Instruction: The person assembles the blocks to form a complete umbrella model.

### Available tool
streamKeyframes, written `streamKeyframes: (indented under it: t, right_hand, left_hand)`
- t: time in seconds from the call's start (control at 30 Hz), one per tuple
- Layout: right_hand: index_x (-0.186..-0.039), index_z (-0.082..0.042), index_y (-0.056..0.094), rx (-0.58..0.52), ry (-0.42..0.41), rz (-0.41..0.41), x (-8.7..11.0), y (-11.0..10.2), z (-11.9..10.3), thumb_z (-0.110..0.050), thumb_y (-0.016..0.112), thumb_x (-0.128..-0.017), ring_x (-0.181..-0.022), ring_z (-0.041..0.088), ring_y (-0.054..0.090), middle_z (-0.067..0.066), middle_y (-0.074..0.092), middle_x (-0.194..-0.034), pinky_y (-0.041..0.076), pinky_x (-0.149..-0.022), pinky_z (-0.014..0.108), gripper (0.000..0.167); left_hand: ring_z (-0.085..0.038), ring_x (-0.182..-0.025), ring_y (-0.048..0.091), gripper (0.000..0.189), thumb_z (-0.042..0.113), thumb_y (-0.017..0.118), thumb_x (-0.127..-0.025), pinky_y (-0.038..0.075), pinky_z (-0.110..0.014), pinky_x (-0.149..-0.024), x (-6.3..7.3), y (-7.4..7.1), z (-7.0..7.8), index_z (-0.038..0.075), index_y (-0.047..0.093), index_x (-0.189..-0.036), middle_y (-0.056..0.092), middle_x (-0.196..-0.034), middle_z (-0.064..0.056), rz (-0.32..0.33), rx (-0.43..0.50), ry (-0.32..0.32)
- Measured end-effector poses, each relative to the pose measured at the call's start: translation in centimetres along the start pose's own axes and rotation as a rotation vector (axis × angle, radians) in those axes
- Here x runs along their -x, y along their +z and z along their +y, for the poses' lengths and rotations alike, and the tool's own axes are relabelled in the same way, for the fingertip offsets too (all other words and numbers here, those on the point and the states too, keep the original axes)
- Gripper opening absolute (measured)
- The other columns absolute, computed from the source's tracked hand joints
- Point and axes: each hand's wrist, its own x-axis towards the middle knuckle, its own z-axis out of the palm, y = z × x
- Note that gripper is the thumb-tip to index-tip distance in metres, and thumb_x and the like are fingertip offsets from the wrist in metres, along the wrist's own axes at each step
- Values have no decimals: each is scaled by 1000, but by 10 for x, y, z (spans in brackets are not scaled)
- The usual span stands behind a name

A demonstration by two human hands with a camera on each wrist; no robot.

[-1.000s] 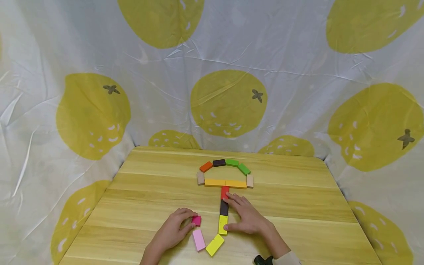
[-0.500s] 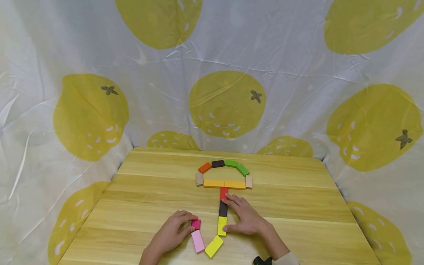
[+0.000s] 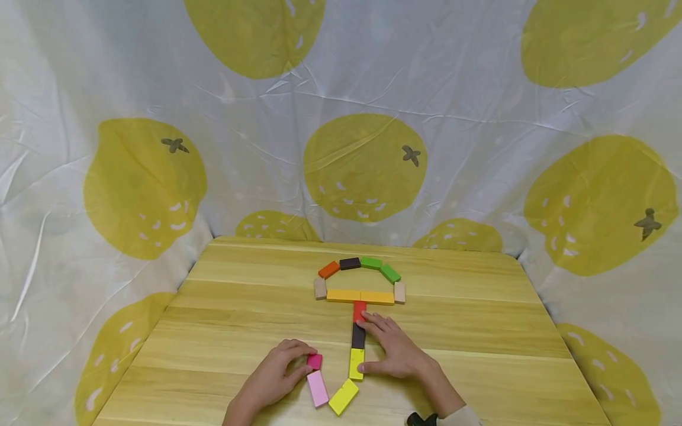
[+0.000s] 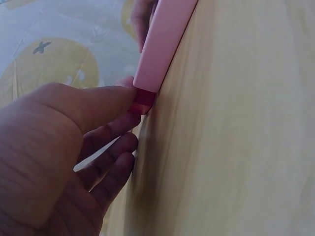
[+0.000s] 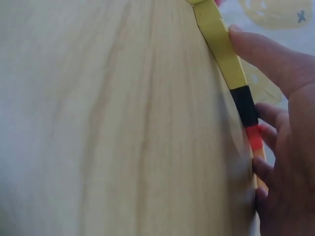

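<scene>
My left hand (image 3: 273,376) pinches a small magenta block (image 3: 315,362) between thumb and fingers, low at the table. That block meets the far end of a light pink block (image 3: 318,389), as the left wrist view also shows with its magenta block (image 4: 142,102). A tilted yellow block (image 3: 344,397) lies at the pink one's near end. Above it runs a straight line of a yellow block (image 3: 356,362), a black block (image 3: 359,336) and a red block (image 3: 359,311). Along this line rests my right hand (image 3: 396,352), fingers spread, thumb on the yellow block and fingertips at the red one.
Beyond the red block, two orange blocks (image 3: 343,295) form a crossbar. Over it curves an arch of several blocks: wooden, orange-red, dark and green (image 3: 371,262). A lemon-print cloth (image 3: 469,177) hangs around the wooden table (image 3: 240,307).
My left hand has brought the magenta block toward me, closing the gap to the pink block. The right hand stays in place on the line, and the head view has shifted slightly.
</scene>
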Motion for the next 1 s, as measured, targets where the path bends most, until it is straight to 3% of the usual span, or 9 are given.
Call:
streamKeyframes:
  t: [0.27,0.47,0.7,0.87,1.0]
  right_hand:
    - [-161,-24,37,-3,-9,-2,0,0,2,-71,68,-85,-158,36,22,2,26,-171,16,-127,62,95]
    - [-163,-30,32,-45,30,-18,2,-2,4,-70,66,-87,-159,36,19,-4,21,-172,15,-127,63,93]
    - [-164,-31,28,-118,48,-24,4,-6,5,-67,65,-90,-158,43,16,-4,12,-174,22,-120,72,91]
    - [-165,-31,24,-162,71,-39,4,-14,7,-63,64,-93,-160,35,13,-7,8,-175,23,-122,68,88]
    - [-166,-27,23,-196,58,-26,5,-27,15,-54,65,-97,-161,28,12,-5,6,-175,25,-123,65,85]
  left_hand:
    - [-10,-116,61,25,28,70,-99,54,-42,-103,-1,0,3,24,73,-124,67,-122,14,-4,15,-12]
    - [-10,-116,62,25,29,68,-101,54,-43,-103,-3,1,3,23,73,-125,67,-122,15,4,5,4]
    - [-10,-117,62,27,32,67,-102,54,-43,-103,-5,0,2,23,72,-126,67,-123,15,-4,4,15]
    - [-14,-118,65,30,31,66,-102,55,-43,-104,-12,-12,-2,17,71,-128,68,-125,10,-6,-1,50]
    - [-20,-122,65,33,29,67,-102,54,-46,-105,-28,-31,-3,13,70,-130,68,-129,4,-24,-62,48]
